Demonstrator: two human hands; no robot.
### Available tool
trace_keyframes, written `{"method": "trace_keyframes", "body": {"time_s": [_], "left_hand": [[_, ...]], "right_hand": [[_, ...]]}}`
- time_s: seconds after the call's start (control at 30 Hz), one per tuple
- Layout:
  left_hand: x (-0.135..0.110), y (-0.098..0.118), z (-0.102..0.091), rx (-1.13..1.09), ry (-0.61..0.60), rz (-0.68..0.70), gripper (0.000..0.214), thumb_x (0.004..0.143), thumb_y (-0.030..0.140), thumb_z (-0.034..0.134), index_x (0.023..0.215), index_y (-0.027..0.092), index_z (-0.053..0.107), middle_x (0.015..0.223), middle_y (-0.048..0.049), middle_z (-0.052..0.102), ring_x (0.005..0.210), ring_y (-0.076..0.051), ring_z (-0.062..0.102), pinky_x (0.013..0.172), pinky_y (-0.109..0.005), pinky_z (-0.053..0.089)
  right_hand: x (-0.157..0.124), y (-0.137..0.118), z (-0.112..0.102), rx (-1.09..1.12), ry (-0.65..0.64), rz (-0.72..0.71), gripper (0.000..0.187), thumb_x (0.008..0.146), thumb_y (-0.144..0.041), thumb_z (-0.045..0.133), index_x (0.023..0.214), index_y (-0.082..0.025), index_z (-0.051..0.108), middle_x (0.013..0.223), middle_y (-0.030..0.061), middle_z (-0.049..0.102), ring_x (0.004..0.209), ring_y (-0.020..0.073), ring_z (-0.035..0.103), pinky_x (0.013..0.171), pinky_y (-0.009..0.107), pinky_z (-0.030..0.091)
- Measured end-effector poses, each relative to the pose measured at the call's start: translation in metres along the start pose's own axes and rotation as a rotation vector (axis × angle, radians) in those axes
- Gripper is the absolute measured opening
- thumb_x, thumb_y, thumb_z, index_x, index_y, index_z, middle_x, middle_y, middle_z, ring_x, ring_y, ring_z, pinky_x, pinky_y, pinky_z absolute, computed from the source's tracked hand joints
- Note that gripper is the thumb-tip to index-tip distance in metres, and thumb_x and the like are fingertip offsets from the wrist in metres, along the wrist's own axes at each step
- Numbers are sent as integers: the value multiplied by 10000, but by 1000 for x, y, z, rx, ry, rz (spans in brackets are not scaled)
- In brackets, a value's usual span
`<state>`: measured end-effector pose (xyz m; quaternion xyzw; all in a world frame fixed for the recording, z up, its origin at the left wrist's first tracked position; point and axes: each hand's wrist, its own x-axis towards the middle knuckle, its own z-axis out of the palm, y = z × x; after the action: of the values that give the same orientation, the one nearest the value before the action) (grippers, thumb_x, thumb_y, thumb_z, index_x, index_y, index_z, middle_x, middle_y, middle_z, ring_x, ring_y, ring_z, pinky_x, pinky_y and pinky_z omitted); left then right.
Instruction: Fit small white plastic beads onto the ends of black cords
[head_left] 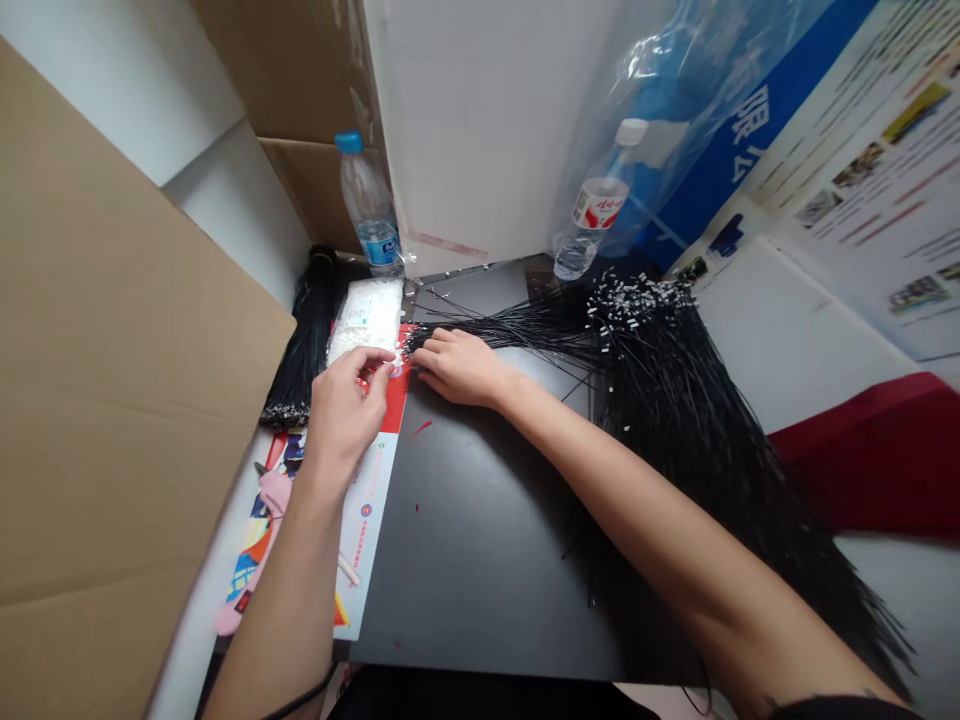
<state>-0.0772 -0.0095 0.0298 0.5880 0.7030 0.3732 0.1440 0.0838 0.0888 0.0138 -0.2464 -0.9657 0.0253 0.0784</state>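
Observation:
My left hand (pixel 346 405) is pinched shut near a small white piece at its fingertips, beside a white plastic bag of small parts (pixel 367 318). My right hand (pixel 457 367) lies on the black mat (pixel 465 540), fingers curled on the tips of a thin bundle of black wires (pixel 517 328). The two hands' fingertips almost meet. A large heap of black wires with white ends (pixel 675 400) spreads under and behind my right forearm.
A second black wire bundle (pixel 304 345) lies at the left by a cardboard sheet (pixel 112 400). Two water bottles (pixel 369 205) (pixel 596 215) stand at the back. A colourful printed sheet (pixel 360 520) and a pink tool (pixel 262 540) lie under my left arm. A red cloth (pixel 877 460) is at right.

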Motion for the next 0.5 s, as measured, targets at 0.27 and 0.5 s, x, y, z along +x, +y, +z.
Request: {"method": "trace_keyframes", "body": {"time_s": [0.27, 0.5], "left_hand": [[-1, 3, 0, -14, 1, 7, 176, 881, 275, 569, 935, 186, 711, 944, -66, 745, 768, -190, 653, 749, -306, 496], [2, 3, -2, -530, 16, -155, 227, 811, 337, 683, 960, 173, 730, 810, -33, 700, 621, -125, 576, 585, -245, 461]], "right_hand": [[-7, 0, 6, 116, 75, -31, 273, 1000, -246, 407, 945, -157, 659, 993, 106, 684, 964, 217, 534, 845, 331, 373], [6, -16, -60, 455, 686, 277, 239, 1022, -230, 342, 1138, -186, 546, 1100, 83, 657, 924, 135, 611, 848, 272, 497]]}}
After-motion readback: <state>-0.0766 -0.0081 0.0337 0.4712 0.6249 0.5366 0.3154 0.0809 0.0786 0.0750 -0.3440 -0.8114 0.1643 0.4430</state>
